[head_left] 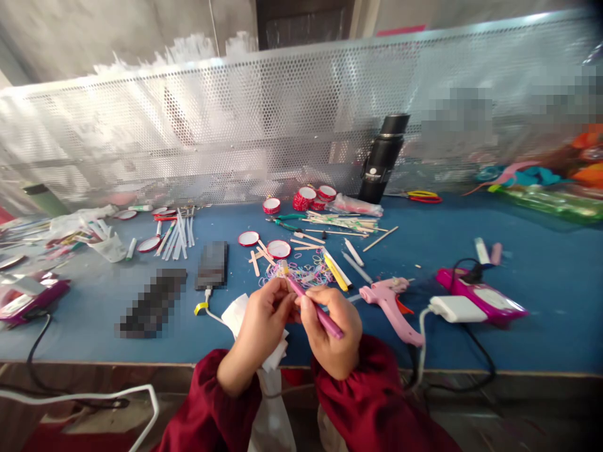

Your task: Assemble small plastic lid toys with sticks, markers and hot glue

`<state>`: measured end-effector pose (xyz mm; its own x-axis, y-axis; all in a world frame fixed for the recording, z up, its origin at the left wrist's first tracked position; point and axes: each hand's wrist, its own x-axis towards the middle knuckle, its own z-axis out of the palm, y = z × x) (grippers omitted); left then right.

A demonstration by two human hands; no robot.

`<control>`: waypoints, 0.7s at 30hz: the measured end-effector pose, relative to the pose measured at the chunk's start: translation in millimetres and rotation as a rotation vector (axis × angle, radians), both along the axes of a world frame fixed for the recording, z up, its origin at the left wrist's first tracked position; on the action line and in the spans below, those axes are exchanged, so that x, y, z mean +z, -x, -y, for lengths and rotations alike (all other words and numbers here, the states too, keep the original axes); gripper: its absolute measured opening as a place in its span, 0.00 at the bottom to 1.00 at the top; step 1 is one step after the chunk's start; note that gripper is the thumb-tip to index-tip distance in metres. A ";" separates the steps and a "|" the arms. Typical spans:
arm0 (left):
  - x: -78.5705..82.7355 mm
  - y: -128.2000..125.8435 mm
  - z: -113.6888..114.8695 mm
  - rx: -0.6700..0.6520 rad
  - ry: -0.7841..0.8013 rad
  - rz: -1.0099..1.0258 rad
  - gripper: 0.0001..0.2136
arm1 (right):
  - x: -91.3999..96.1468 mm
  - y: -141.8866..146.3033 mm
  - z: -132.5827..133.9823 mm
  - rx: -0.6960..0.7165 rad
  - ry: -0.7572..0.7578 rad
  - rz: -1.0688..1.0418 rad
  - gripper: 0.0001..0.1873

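Both my hands meet at the near edge of the blue table (471,238). My right hand (332,329) is closed around a pink stick (313,306) that points up and left, its tip bearing a small pale piece. My left hand (261,320) pinches the same stick near its upper end. Just beyond the tip lies a heap of coloured rubber bands (308,274). White paper (235,314) lies under my left wrist.
A pink glue gun (391,301) lies right of my hands, with a white plug (455,309) and a magenta device (480,296) beyond. Wooden sticks (339,223), red-rimmed caps (277,248), white tubes (176,235), a black flask (381,160) and scissors (424,197) lie farther back. A perforated metal screen (282,125) closes the far side.
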<state>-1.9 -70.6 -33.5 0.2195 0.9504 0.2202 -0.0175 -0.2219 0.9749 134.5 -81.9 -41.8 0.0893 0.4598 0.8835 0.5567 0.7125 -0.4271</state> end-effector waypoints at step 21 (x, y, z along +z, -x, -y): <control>1.0 -1.4 1.4 0.019 0.005 0.021 0.09 | -0.1 0.1 0.9 -0.015 -0.007 -0.023 0.06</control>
<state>-0.4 -72.0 -32.5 0.1971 0.9555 0.2196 -0.0335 -0.2173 0.9755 134.3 -82.8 -42.0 0.1169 0.4516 0.8845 0.5575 0.7072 -0.4348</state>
